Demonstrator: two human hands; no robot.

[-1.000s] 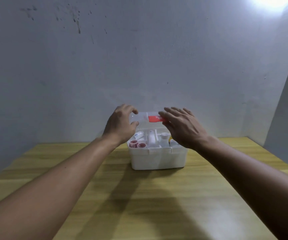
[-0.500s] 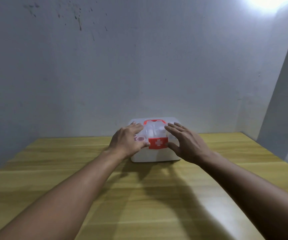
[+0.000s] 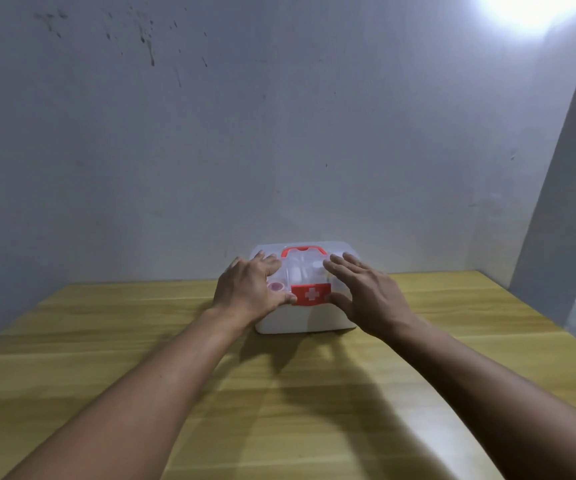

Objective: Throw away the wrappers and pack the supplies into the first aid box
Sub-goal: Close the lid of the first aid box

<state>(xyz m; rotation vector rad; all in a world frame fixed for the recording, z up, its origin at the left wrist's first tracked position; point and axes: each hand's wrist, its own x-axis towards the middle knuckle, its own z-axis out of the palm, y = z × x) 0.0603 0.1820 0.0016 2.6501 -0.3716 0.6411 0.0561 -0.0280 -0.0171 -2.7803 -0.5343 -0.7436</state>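
The white first aid box [image 3: 305,320] stands on the wooden table near the back wall. Its clear lid [image 3: 300,271] is down, with a red handle [image 3: 303,251] on top and a red latch [image 3: 311,294] with a white cross at the front. Supplies show dimly through the lid, among them a pinkish roll [image 3: 275,287]. My left hand [image 3: 248,292] lies flat on the lid's left side, thumb beside the latch. My right hand [image 3: 366,292] rests on the lid's right side, fingers spread, thumb at the latch's right end. Neither hand holds anything.
The wooden table [image 3: 279,393] stretches toward me, and the box's shadow falls on it. A grey wall [image 3: 279,133] rises right behind the box. A wall corner [image 3: 563,220] juts in at the right, with floor beyond.
The lid, held raised a second ago, has come down onto the box. Both hands followed it down and now press flat on top, with little movement in the last half second.
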